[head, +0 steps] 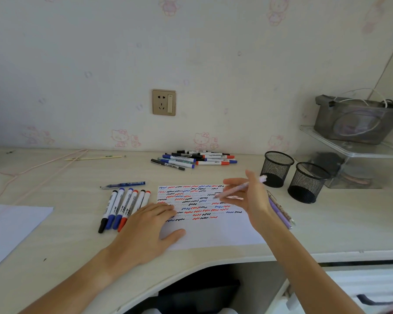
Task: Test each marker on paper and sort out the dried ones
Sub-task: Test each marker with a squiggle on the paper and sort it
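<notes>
Risk from my seat: right hand pinches lilac pen over the paper, left hand flat pinning its edge; lifting it lets paper slide, smearing test marks.

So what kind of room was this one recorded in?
Probably a home desk in a bedroom or study: cartoon-cat wallpaper behind a pale wood-look desk, two black mesh pen cups, and a wall socket just above the desktop.
</notes>
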